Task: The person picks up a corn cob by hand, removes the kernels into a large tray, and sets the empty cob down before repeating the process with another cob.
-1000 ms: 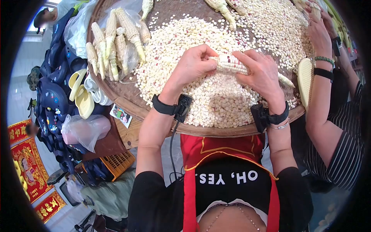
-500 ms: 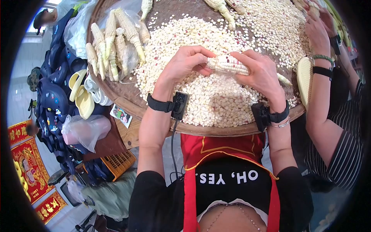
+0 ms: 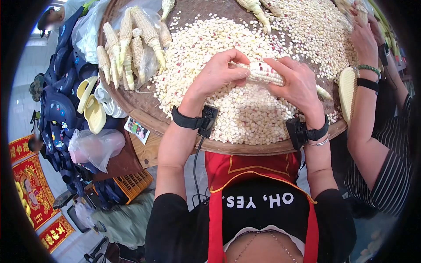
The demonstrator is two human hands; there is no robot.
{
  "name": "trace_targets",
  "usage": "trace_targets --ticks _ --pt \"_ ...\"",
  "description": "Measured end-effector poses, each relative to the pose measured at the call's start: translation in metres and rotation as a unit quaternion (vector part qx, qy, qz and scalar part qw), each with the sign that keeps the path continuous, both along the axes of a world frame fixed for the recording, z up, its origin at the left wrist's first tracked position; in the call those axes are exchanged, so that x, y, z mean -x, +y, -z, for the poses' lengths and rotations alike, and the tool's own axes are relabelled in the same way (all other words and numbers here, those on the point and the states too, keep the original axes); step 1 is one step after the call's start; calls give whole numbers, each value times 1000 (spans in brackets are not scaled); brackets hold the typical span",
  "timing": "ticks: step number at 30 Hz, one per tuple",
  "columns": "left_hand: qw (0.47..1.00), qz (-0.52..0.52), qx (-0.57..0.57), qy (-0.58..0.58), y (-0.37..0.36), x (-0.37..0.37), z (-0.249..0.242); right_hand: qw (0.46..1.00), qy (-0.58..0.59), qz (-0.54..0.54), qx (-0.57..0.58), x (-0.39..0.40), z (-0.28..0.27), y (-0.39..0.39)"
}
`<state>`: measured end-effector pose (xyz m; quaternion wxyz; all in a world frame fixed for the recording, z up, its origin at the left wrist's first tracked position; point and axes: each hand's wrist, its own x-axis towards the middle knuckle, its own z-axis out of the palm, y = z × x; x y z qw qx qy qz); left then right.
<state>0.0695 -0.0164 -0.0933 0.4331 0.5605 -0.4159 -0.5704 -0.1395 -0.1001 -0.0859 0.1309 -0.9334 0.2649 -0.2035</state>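
Observation:
An ear of white corn with a few dark red kernels [image 3: 268, 75] lies sideways between my hands, above a round tray [image 3: 245, 148] spread with loose kernels [image 3: 219, 39]. My right hand [image 3: 298, 83] grips its right end, thumb below and fingers above. At the left end, my left hand [image 3: 221, 72] has its thumb and fingers pinched against the corn. The cob's left tip is partly hidden by those fingers. Both wrists wear black straps with small devices.
Stripped cobs [image 3: 142, 35] lie at the tray's upper left, more [image 3: 258, 13] at its top. A co-worker's hands [image 3: 366, 35] hold a cob at upper right. A pale yellow sole-shaped item [image 3: 347, 94] rests against the right rim. Dark blue clogs [image 3: 61, 109] hang at left.
My left hand has shifted slightly right along the cob, its fingers drawn closer together. My right hand stays almost in place. The co-worker's hands have moved slightly.

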Motion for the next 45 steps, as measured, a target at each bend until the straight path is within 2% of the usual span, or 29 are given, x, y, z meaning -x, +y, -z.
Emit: trace_targets --ticks 4,7,9,13,15,19,21,23,25,31,33,41,45 --pt "999 -5 -2 -35 -2 2 0 999 8 -8 38 1 2 -1" --pt "999 3 8 -43 -2 -2 3 1000 4 -10 21 1 0 0" --pt "999 6 12 39 -1 -6 3 1000 -5 -14 6 2 1 -2" --pt "998 20 1 60 -1 -11 4 999 -17 -9 -38 3 1 -3" --pt "993 -4 -18 121 -1 -12 4 998 -16 -5 -53 3 -2 -2" --pt "993 11 -3 121 -2 -12 2 995 -9 9 -96 3 -3 -1" --pt "998 12 19 54 -1 -5 1 995 -13 10 -100 3 0 -2" --pt "998 -9 13 55 -3 -3 2 994 -16 10 -105 2 5 -3" --pt "998 -32 9 55 -3 -3 3 998 -29 -10 -53 -2 9 -2" --pt "996 -23 25 77 0 -5 0 1000 -26 8 -3 -4 11 1" --pt "997 8 54 55 0 -6 2 1000 -26 8 -4 -3 10 1" --pt "997 18 53 47 0 -6 2 1000 -7 11 -10 -2 8 2" --pt "997 21 68 12 -1 -3 3 999 -7 12 45 -2 7 2"
